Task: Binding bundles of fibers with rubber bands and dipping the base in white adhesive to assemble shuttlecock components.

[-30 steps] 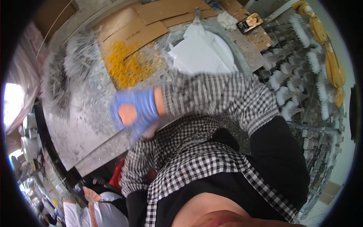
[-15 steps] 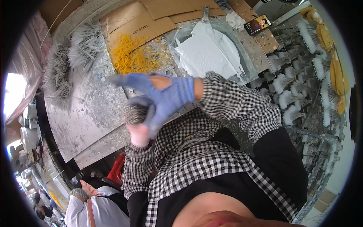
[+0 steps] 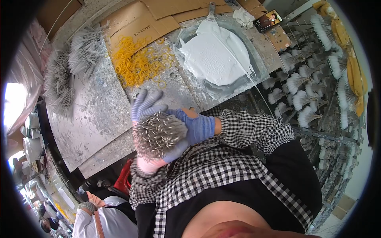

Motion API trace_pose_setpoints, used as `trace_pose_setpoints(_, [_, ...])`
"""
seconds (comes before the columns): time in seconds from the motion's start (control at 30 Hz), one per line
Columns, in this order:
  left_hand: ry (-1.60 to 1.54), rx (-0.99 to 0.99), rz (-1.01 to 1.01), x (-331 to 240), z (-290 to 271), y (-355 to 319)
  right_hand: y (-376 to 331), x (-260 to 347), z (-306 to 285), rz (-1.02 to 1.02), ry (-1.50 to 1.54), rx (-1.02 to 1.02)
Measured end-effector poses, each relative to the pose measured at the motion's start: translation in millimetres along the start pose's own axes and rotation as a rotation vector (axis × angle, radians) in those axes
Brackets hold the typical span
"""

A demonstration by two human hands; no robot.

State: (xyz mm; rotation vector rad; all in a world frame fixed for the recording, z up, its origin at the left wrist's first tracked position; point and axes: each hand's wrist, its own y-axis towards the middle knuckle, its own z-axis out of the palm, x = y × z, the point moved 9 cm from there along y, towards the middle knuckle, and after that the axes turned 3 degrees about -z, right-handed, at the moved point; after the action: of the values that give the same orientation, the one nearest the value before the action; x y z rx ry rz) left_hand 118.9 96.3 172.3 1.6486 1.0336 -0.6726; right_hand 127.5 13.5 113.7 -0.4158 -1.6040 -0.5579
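A thick round bundle of thin grey stems with shiny tips (image 3: 158,133) is between my hands, its tips facing up. My right hand (image 3: 198,129), in a blue knitted glove with a gap baring some skin, is closed around the bundle's right side. My left hand (image 3: 141,115), gloved in pink with greyish striped fingers, has its palm along the bundle's left side. Its fingers stretch out past the bundle, spread apart. The bundle hides part of both palms. Just beyond the hands, yellow rubber bands (image 3: 139,63) lie in a loose heap on the worktable (image 3: 95,99).
A wide basin (image 3: 254,59) of thick white paste stands at the back right, a stick (image 3: 234,55) across it. Loose grey stems (image 3: 59,85) lie far left. White-tipped bunches (image 3: 301,83) fill a rack at right. A phone (image 3: 268,20) and cardboard (image 3: 147,29) lie behind; another person (image 3: 105,218) is lower left.
My right hand has come down from above and closed around the bundle. The bundle has moved slightly right, its tips now plainly in view. The left fingers have spread out.
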Motion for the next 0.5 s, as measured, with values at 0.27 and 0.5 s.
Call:
trace_pose_setpoints(0.27, [-0.846,0.227,-0.335,0.0,30.8,-22.0,-24.5,-49.4,32.7,0.02,0.11,0.27])
trace_pose_setpoints(0.5, [-0.146,0.011,0.12,-17.2,11.0,-0.8,6.5,6.3,-24.2,-0.412,-0.892,-0.238])
